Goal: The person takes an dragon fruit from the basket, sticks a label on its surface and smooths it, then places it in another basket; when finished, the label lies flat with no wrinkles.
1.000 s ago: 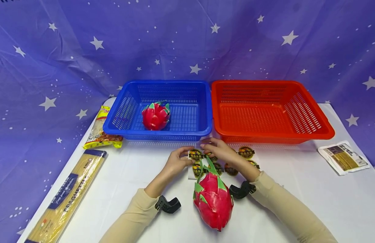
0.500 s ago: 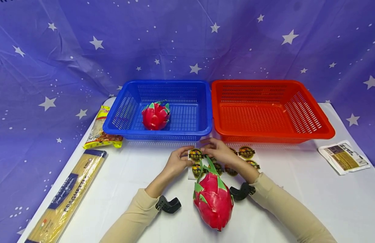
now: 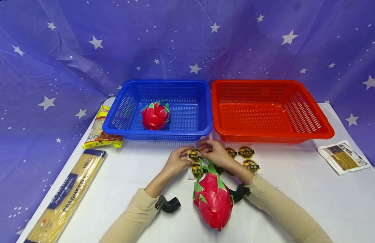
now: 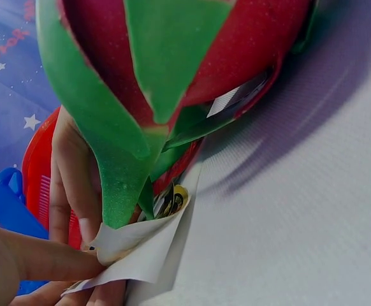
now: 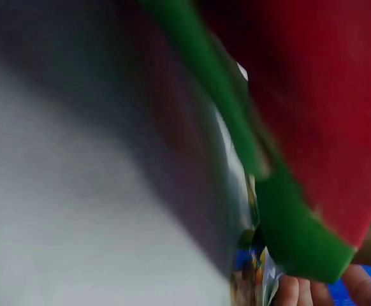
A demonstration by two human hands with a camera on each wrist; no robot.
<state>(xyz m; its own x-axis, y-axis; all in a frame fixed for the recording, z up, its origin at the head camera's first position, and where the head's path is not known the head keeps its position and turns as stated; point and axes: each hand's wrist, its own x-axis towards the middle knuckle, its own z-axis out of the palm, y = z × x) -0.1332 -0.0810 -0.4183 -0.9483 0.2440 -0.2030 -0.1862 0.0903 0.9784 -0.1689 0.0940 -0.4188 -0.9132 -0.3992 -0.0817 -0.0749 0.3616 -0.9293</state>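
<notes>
My left hand [image 3: 176, 163] pinches the left edge of a sheet of round black-and-gold stickers [image 3: 246, 152]; in the left wrist view the white paper [image 4: 144, 252] curls up beside its thumb. From the right, my right hand [image 3: 217, 154] reaches over the sheet, its fingertips at the upper left sticker [image 3: 194, 154]; whether they grip it is unclear. A red dragon fruit [image 3: 214, 202] with green leaf tips lies between my forearms, its tips over the sheet. In the right wrist view the fruit [image 5: 326, 95] hides most of the right hand.
Behind the hands stand a blue basket [image 3: 157, 132] holding another dragon fruit [image 3: 155, 116], and a red basket [image 3: 275, 135]. Spaghetti [image 3: 67, 195] and a yellow-edged food bag [image 3: 99, 133] lie at left, a white packet [image 3: 343, 157] at right.
My right hand has shifted slightly left and toward me, its fingers now over the upper left sticker, with more stickers uncovered at right. My left hand and the fruit have stayed put.
</notes>
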